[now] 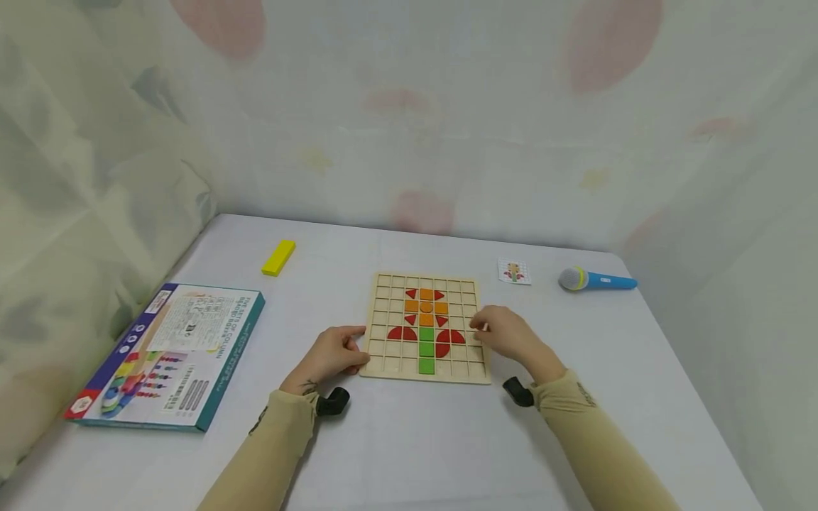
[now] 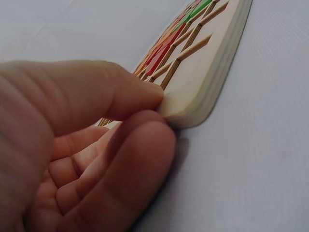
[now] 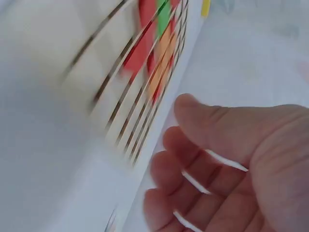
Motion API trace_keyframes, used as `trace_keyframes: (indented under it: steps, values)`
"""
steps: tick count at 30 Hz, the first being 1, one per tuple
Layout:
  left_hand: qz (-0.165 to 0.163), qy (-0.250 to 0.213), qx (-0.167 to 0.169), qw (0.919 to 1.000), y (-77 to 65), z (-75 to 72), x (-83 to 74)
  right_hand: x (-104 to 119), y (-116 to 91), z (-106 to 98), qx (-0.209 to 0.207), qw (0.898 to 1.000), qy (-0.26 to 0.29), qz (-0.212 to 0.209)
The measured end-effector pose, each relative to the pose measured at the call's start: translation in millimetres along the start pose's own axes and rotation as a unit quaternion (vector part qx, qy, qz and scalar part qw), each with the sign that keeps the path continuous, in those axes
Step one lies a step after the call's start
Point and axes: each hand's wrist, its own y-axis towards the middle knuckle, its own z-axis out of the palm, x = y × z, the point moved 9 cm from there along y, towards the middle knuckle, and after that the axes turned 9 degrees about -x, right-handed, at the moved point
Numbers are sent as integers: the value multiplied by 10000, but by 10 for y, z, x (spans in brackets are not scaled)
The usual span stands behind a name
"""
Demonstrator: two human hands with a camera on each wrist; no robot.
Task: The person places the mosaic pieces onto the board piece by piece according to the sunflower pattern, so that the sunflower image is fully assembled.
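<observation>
On the table lies a square wooden grid board point(image 1: 390, 365) with raised slats. Orange pieces point(image 1: 426, 319) form a cross near its upper middle, with small red triangles point(image 1: 439, 294) around them. Green squares point(image 1: 426, 349) run in a column below, flanked by red quarter-circle pieces point(image 1: 442, 349). My left hand point(image 1: 329, 355) holds the board's left edge by the near corner, thumb and finger touching the wood in the left wrist view. Beside the board's right edge is my right hand point(image 1: 511, 333), its fingers loosely bent and holding nothing; the right wrist view is blurred.
A small card point(image 1: 514, 271) with a similar coloured pattern lies behind the board to the right. Further right is a blue toy microphone point(image 1: 601, 280). A yellow block point(image 1: 278, 257) lies at the back left, and a flat box point(image 1: 172, 355) on the left.
</observation>
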Motion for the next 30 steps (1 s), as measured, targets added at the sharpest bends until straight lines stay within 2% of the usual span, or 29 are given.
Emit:
trace_keyframes:
  steps: [3, 7, 12, 16, 22, 26, 30]
  values:
    - [20, 56, -51, 10000, -10, -38, 7, -403, -268, -124, 5, 9978, -129, 653]
    - [6, 67, -123, 9999, -25, -91, 5, -835, -632, -182, 194, 9888, -339, 1437]
    - [-17, 64, -109, 9999, -13, -106, 3, -1068, -937, -166, 341, 9794, -518, 1922]
    - [-5, 33, -74, 10000, -7, -96, -16, -1091, -1026, -132, 253, 9781, -557, 1990]
    - [5, 45, -2, 10000, -6, -56, -23, -1077, -1042, -110, 83, 9786, -535, 1986]
    - [-12, 45, 0, 10000, -16, -40, -26, -952, -921, -96, -182, 9819, 106, 1882]
    - [-5, 11, 12, 10000, -17, -9, -30, -602, -628, -17, -326, 9800, 1035, 1667]
